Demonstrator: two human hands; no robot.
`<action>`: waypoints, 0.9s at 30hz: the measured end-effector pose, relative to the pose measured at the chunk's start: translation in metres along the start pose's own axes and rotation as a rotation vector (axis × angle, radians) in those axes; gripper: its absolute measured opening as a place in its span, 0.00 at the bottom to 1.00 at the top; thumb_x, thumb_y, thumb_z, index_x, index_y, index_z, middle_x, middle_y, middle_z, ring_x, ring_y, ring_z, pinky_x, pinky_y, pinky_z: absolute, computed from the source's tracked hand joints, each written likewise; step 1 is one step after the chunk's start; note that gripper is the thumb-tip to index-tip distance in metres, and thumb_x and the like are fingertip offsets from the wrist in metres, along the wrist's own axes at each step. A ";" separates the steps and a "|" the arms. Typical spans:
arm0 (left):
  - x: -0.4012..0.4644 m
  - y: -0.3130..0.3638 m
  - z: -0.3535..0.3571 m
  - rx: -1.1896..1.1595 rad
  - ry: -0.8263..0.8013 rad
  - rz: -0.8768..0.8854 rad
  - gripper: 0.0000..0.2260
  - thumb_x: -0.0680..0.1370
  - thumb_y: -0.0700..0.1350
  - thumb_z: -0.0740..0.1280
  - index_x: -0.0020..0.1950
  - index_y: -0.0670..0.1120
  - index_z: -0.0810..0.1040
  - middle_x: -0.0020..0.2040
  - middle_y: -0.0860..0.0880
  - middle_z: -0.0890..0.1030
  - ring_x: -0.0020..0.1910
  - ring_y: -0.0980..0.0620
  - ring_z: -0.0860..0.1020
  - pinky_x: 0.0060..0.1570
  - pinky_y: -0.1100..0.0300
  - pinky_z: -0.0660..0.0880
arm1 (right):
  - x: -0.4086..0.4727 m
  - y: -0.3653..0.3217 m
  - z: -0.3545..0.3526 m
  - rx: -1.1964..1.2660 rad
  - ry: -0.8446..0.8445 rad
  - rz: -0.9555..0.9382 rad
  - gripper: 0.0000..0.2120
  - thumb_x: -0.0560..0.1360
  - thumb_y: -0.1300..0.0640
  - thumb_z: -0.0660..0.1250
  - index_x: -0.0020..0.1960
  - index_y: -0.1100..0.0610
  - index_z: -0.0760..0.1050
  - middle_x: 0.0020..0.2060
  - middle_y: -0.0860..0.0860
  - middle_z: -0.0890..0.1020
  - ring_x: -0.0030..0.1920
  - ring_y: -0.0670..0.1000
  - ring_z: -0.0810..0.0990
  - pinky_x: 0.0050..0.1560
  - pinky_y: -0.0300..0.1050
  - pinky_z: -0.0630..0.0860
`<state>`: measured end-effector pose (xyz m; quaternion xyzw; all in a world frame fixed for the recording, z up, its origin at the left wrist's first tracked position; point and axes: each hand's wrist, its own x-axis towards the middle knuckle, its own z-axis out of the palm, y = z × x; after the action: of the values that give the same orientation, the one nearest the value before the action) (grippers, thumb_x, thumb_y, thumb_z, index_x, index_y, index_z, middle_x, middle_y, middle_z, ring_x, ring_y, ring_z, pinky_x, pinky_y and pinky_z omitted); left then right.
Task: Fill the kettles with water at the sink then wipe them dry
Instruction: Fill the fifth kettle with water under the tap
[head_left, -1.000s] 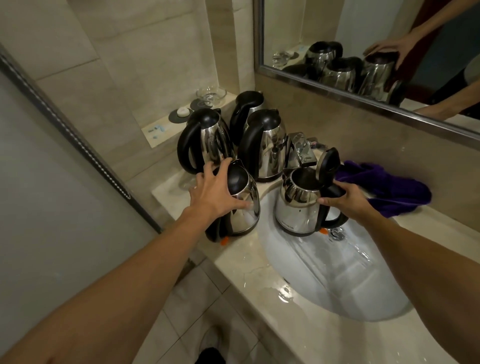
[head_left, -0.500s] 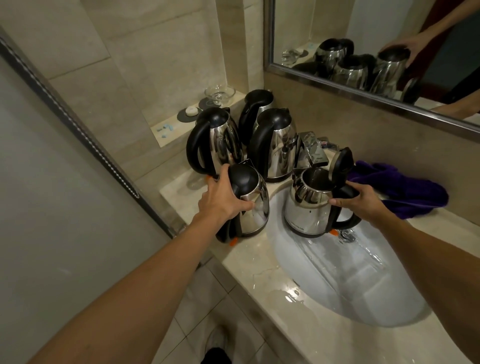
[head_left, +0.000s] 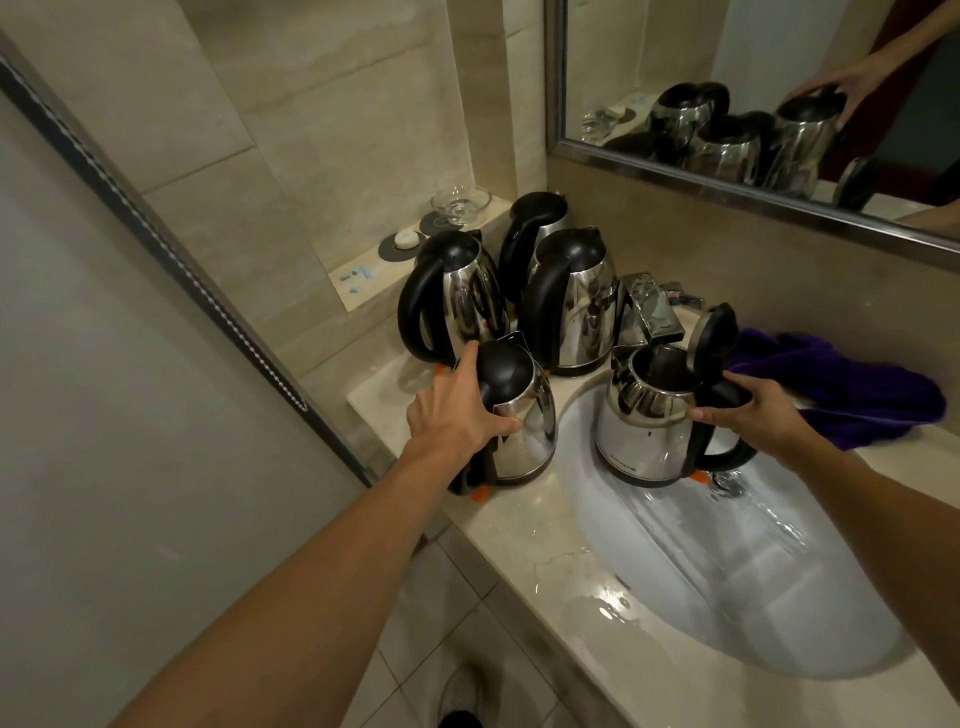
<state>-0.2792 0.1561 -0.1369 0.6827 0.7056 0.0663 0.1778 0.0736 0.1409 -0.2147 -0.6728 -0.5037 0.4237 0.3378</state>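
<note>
Several steel kettles with black handles and lids stand around the white sink (head_left: 727, 587). My right hand (head_left: 750, 413) grips the black handle of an open-lidded kettle (head_left: 644, 431) that sits in the basin under the chrome tap (head_left: 649, 312). My left hand (head_left: 457, 415) grips a closed kettle (head_left: 519, 415) on the counter left of the basin, fingers round its top and side. Behind it stand three more closed kettles: a left one (head_left: 457, 296), a middle one (head_left: 576, 306) and a rear one (head_left: 535, 218). A purple cloth (head_left: 852, 400) lies on the counter right of the tap.
The marble counter (head_left: 519, 540) is wet near its front edge. A wall ledge holds a glass dish (head_left: 460, 200) and a small soap (head_left: 406, 239). A mirror (head_left: 753, 93) hangs above. A glass partition (head_left: 130, 389) runs close on the left. Tiled floor lies below.
Both hands keep their holds on the same two kettles. The view has shifted slightly, so everything sits a little further right and lower in the frame.
</note>
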 end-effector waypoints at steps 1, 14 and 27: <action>0.000 -0.002 -0.001 0.010 0.003 0.000 0.50 0.68 0.59 0.80 0.80 0.57 0.51 0.66 0.44 0.76 0.64 0.39 0.76 0.60 0.43 0.76 | 0.000 0.000 0.000 0.002 -0.002 0.004 0.21 0.73 0.65 0.76 0.64 0.59 0.77 0.52 0.53 0.81 0.57 0.56 0.78 0.62 0.53 0.70; 0.020 -0.044 -0.019 0.008 0.047 -0.020 0.50 0.65 0.61 0.81 0.79 0.56 0.55 0.66 0.45 0.77 0.64 0.41 0.77 0.61 0.43 0.74 | 0.007 0.002 -0.008 0.005 -0.033 0.016 0.17 0.73 0.65 0.75 0.59 0.55 0.77 0.50 0.50 0.82 0.51 0.48 0.78 0.65 0.56 0.69; 0.027 -0.067 -0.034 -0.041 0.051 -0.030 0.49 0.67 0.57 0.81 0.80 0.53 0.57 0.67 0.43 0.77 0.65 0.39 0.77 0.61 0.45 0.74 | 0.008 0.003 -0.011 0.014 -0.038 0.005 0.21 0.71 0.64 0.77 0.62 0.56 0.79 0.52 0.52 0.84 0.53 0.48 0.80 0.62 0.52 0.71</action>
<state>-0.3545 0.1837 -0.1319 0.6665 0.7184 0.0955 0.1747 0.0864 0.1475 -0.2147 -0.6635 -0.5054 0.4408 0.3318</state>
